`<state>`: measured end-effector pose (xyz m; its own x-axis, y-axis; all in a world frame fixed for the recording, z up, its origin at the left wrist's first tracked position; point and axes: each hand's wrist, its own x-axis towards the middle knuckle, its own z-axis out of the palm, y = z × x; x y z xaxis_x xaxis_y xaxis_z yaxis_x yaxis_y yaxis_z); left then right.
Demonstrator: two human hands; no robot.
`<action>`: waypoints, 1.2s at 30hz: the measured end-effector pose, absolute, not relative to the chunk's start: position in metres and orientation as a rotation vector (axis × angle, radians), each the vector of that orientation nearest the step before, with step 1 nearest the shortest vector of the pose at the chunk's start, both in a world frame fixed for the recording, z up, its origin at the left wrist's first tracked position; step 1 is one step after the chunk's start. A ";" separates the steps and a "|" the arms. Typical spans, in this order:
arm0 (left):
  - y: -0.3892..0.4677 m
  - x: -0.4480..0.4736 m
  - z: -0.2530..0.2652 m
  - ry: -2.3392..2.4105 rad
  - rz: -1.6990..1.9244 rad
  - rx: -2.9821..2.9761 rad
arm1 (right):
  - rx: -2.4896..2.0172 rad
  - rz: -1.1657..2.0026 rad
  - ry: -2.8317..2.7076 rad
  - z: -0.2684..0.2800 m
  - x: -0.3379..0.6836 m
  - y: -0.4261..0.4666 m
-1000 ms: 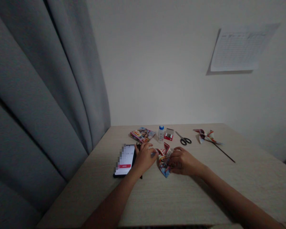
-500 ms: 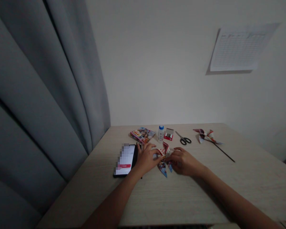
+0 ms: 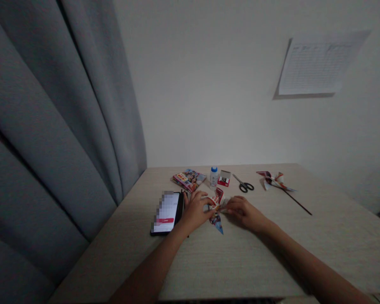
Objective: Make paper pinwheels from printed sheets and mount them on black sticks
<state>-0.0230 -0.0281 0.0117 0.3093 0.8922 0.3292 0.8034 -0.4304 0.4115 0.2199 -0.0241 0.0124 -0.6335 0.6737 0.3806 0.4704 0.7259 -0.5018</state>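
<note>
A paper pinwheel (image 3: 217, 223) with red, white and blue printed blades lies on the table between my hands. My left hand (image 3: 196, 212) is closed on its left side, thumb and fingers pinching the folded paper near the middle. From the right, my right hand (image 3: 244, 212) pinches at the pinwheel's right side with its fingertips together. What exactly lies between those fingertips is partly hidden. Just left of my left hand rests a phone (image 3: 166, 217) with its screen lit. A dark thin stick shows partly beside the phone, mostly covered by the hand.
Behind my hands are a stack of colourful magazines (image 3: 189, 179), a blue-capped bottle (image 3: 213, 178), a small red box (image 3: 224, 178) and black-handled scissors (image 3: 244, 184). A pinwheel on a stick (image 3: 274, 180) lies to the right. A grey curtain (image 3: 91, 126) borders the table's left side.
My right hand has shifted slightly, its fingers now more extended toward the pinwheel's middle. A blue blade tip near it no longer shows. My left hand has stayed in place.
</note>
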 end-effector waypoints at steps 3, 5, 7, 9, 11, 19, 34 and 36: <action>-0.028 -0.022 0.011 1.578 0.780 2.389 | -0.906 0.559 -2.271 0.006 0.218 -0.021; -0.028 -0.021 0.012 1.571 0.781 2.387 | -0.944 0.595 -2.227 0.001 0.216 -0.018; -0.028 -0.020 0.013 1.567 0.782 2.388 | -1.006 0.626 -2.144 -0.003 0.215 -0.016; -0.028 -0.020 0.013 1.569 0.776 2.391 | -1.068 0.670 -2.029 -0.006 0.213 -0.015; -0.028 -0.020 0.013 1.566 0.767 2.397 | -1.097 0.691 -1.953 -0.008 0.212 -0.015; -0.026 -0.022 0.011 1.492 0.788 2.405 | -1.205 0.453 -2.100 -0.007 0.211 -0.016; -0.024 -0.023 0.005 1.432 0.658 2.519 | -1.305 0.366 -2.213 0.000 0.207 -0.023; -0.024 -0.022 0.005 1.442 0.641 2.520 | -1.309 0.358 -2.216 0.000 0.207 -0.023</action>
